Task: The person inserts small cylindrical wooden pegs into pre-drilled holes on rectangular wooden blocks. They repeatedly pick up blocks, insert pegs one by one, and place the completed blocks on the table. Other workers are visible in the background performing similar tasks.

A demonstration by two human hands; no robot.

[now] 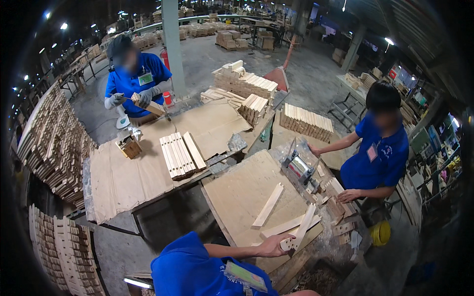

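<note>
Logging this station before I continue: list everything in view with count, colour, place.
Co-workers: two, blue shirts, upper left and right
Worktables: at least two, brown-topped, middle
Tall wood stacks: at least two, pale, far left
Shorter wood stacks: several, pale, beyond the near worktable
Grouped strips: several, pale, left worktable
Loose strips: a few, pale, near worktable
Roller device: one, silver, beside the right co-worker
Bucket: one, yellow, lower right
Columns: several, pale, background
Cylinder: one, red, beside a column
Lights: many, white, background
Own shirt: one, blue, lower edge
Own left hand: one, bare, lower middle, around the end of a wooden strip
Own right hand: not visible
</note>
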